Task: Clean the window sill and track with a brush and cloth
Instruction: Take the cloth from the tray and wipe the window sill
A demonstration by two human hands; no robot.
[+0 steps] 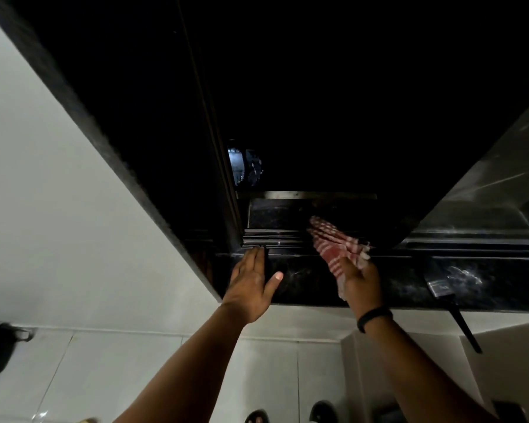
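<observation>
Red-checked cloth [336,242] gripped in right hand [361,282] fingers, over track [272,236], left hand [251,282] spread flat on sill [312,285]

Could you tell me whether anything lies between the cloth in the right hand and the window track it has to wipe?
Nothing visible does. The cloth held by the right hand already drapes over the track. The left hand rests on the sill, off to the left.

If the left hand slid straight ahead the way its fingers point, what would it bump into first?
Probably the ridged window track. The left hand lies flat on the dark sill, fingertips almost at the rails, though depth is hard to judge in the dark.
</observation>
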